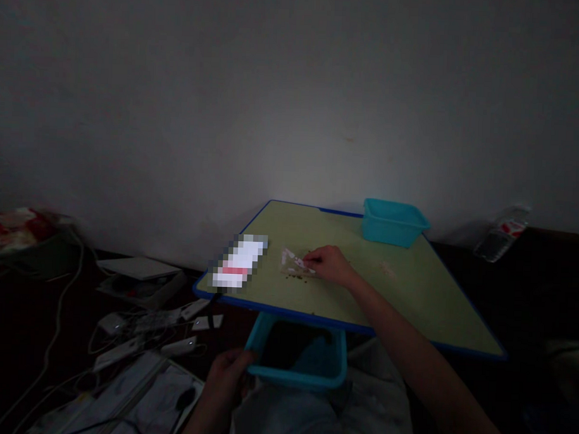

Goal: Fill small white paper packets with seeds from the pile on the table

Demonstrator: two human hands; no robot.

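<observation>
My left hand is closed on the left rim of a turquoise plastic basin below the table's front edge, over my lap. Dark loose material covers part of the basin's floor. On the table, my right hand pinches the right side of a small clear plastic bag; its fingertips are partly hidden. Small dark bits are scattered just in front of the bag.
A second turquoise basin stands at the back right of the blue-edged table. At the left lies a bright phone, blurred out. Power strips and cables cover the floor on the left. A plastic bottle is at the far right.
</observation>
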